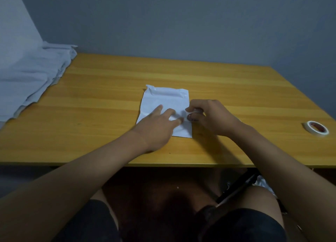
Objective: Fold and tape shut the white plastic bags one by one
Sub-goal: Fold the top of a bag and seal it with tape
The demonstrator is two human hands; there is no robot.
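White plastic bag [164, 100], unmarked, tape roll [316, 128] unreadable

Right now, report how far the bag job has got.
Done: the small white plastic bag lies folded flat on the yellow wooden table. In hand: the left hand presses it while the right hand pinches something small at its edge. Left: the pile of white bags; the white tape roll sits aside.

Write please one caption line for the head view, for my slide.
Left hand presses the white plastic bag flat while right hand pinches something small at its edge.
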